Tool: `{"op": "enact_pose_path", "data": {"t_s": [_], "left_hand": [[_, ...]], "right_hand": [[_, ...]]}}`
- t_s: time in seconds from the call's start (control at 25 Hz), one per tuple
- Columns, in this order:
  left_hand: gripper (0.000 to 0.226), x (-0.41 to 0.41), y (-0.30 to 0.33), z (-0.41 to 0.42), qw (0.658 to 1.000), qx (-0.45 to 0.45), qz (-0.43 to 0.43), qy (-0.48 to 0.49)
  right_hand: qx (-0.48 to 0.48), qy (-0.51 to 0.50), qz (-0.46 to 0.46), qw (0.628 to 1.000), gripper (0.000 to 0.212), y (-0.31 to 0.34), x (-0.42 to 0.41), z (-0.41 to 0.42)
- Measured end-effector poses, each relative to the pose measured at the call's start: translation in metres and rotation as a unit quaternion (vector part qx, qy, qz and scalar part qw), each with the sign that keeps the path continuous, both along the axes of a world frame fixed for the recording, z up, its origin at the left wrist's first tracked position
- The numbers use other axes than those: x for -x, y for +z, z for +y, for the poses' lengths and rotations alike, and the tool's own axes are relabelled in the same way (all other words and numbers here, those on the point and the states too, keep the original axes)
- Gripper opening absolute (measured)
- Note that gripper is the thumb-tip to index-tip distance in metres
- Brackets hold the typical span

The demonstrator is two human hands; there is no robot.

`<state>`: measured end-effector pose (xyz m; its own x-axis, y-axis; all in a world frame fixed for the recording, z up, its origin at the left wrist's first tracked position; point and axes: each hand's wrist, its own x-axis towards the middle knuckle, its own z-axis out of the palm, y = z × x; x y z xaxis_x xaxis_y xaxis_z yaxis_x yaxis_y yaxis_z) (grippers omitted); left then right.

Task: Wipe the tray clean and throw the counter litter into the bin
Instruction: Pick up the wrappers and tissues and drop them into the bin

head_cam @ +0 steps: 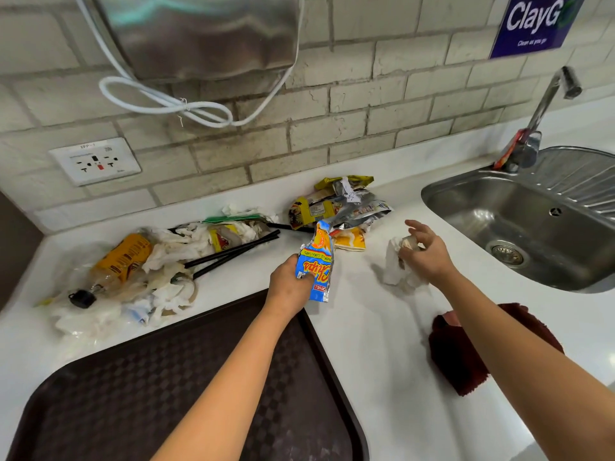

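A pale brick wall [349,104] rises behind the white bench [382,344]. A steel box [199,34] hangs on it with a looped white cable [173,104] beneath, a socket [95,161] lower left and a blue sign [532,23] upper right. A steel sink [519,227] with a tap [545,108] sits at the right.

My left hand [289,283] holds a blue-and-yellow chip packet [316,264]; dark brown checkered tray [139,387], maroon cloth [466,357], white counter [376,344].

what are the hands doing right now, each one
Left hand: grips a torn blue and yellow foil snack wrapper.
Right hand: holds a crumpled white paper tissue, fingers partly spread.
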<state>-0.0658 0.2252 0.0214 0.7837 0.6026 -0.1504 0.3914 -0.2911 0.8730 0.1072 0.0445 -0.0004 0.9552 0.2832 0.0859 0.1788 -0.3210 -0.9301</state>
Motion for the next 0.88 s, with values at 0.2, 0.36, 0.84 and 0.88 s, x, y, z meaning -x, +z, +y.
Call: {"op": "enact_pose_path", "data": {"t_s": [0.2,0.36,0.84,0.88], "left_hand": [[0.025,-0.003,0.000,0.002,1.000,0.008,0.004,-0.001],[0.026,-0.001,-0.004,0.006,1.000,0.007,0.006,0.006],[0.019,0.012,0.018,-0.023,0.981,0.139,-0.131,0.040],[0.022,0.014,0.020,-0.029,0.976,0.164,-0.137,0.039]], "right_hand": [[0.201,0.100,0.018,0.974,0.026,-0.026,0.001,0.007],[0.402,0.205,-0.101,0.887,0.042,-0.035,0.012,0.012],[0.044,0.052,-0.033,0.997,0.011,0.020,0.062,0.004],[0.025,0.031,-0.046,0.998,0.016,0.024,0.068,-0.002]]}}
